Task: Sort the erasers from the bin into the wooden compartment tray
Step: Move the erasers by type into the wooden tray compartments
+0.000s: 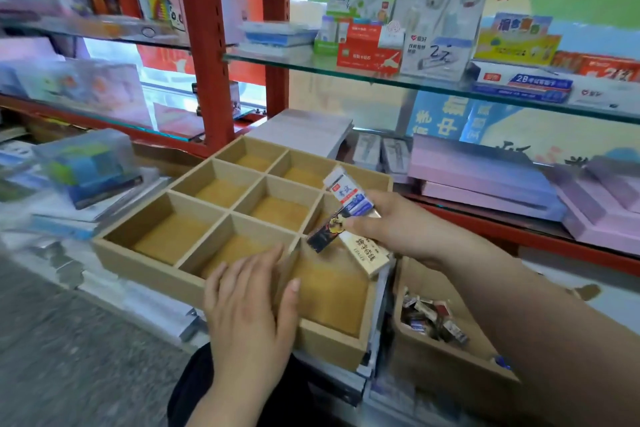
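Pinching three fanned erasers [349, 199], right hand [408, 225] hovers over the wooden tray's [149, 270] right-side compartments. Left hand [249, 308] rests flat on the tray's near wall, fingers [239, 270] straight, slightly spread. Bin [446, 362] with more erasers sits just right of the tray.

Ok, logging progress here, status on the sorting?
Left hand flat on wooden tray. Right hand grips three erasers above it. Visible compartments empty; bin holds more. Nothing blocking.

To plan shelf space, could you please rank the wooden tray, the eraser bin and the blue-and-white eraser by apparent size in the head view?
1. Wooden compartment tray, clearly largest.
2. Eraser bin, partly hidden, so its full extent is unsure.
3. Blue-and-white eraser in the right hand, smallest.
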`<action>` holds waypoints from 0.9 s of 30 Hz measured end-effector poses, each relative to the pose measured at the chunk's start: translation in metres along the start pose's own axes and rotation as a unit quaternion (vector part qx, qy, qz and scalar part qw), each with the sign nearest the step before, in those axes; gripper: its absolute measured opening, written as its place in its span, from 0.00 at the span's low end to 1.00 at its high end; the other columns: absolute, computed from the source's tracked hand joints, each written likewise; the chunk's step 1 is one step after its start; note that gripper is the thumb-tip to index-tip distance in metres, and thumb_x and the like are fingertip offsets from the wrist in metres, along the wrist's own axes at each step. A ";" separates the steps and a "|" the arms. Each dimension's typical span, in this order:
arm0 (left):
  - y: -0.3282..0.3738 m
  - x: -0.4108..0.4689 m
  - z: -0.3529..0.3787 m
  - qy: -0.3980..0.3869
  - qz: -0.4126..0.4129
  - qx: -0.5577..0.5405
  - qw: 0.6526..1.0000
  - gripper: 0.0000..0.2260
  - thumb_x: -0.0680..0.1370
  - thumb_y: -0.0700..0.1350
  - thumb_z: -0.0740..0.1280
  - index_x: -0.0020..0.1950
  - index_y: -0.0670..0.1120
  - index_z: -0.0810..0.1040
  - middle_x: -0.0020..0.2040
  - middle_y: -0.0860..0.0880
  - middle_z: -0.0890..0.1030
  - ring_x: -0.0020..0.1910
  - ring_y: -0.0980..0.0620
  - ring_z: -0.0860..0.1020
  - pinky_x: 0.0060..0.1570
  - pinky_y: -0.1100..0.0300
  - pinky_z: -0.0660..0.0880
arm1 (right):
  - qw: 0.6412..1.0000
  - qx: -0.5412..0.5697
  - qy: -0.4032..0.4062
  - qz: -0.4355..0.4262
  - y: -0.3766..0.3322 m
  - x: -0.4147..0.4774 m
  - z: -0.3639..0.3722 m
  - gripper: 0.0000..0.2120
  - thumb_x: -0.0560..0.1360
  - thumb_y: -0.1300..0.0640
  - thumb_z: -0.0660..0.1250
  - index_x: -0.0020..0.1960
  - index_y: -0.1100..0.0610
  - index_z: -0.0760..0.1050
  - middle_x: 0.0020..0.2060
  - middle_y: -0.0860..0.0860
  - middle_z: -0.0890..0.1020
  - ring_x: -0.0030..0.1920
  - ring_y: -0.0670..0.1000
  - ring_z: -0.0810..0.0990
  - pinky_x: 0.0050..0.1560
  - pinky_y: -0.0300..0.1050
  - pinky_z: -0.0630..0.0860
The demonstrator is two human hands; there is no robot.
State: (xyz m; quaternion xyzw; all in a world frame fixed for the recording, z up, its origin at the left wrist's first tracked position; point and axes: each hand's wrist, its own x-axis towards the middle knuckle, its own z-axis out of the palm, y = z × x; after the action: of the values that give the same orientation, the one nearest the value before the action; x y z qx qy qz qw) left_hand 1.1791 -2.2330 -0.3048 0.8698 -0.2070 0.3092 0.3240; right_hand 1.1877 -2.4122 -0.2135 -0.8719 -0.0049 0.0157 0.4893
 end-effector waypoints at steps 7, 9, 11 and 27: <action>0.005 0.004 -0.009 -0.065 -0.028 0.029 0.997 0.20 0.74 0.56 0.56 0.52 0.45 0.79 0.42 0.51 0.82 0.43 0.49 0.80 0.51 0.58 0.60 | 0.996 -0.085 -0.027 0.028 0.003 0.003 0.021 0.05 0.75 0.57 0.63 0.42 0.48 0.71 0.32 0.50 0.75 0.30 0.47 0.74 0.28 0.39 0.72; 0.006 0.009 -0.012 -0.094 -0.035 0.051 0.994 0.19 0.71 0.57 0.56 0.49 0.48 0.81 0.42 0.52 0.83 0.41 0.50 0.81 0.48 0.58 0.59 | 0.996 -0.076 -0.028 0.034 0.003 0.003 0.021 0.07 0.75 0.56 0.63 0.39 0.49 0.70 0.29 0.49 0.73 0.25 0.45 0.71 0.21 0.36 0.67; 0.013 0.019 -0.017 -0.148 -0.052 0.076 0.985 0.22 0.72 0.61 0.55 0.52 0.51 0.80 0.49 0.53 0.82 0.48 0.50 0.80 0.51 0.58 0.58 | 0.996 -0.079 -0.036 0.036 0.004 0.004 0.021 0.07 0.75 0.56 0.64 0.39 0.49 0.71 0.28 0.48 0.73 0.23 0.44 0.70 0.21 0.36 0.66; 0.002 0.056 -0.010 -0.205 -0.019 0.022 0.978 0.07 0.74 0.53 0.66 0.49 0.55 0.79 0.57 0.63 0.70 0.63 0.58 0.64 0.65 0.62 0.47 | 0.999 -0.010 -0.032 0.036 0.010 0.002 0.019 0.08 0.74 0.59 0.64 0.47 0.46 0.70 0.30 0.51 0.74 0.23 0.44 0.70 0.27 0.37 0.69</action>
State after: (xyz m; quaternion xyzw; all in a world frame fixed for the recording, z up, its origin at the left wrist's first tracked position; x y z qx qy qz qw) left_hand 1.2145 -2.2370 -0.2603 0.9253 -0.2456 0.1230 0.2616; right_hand 1.1891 -2.4011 -0.2318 -0.8755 0.0104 0.0615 0.4792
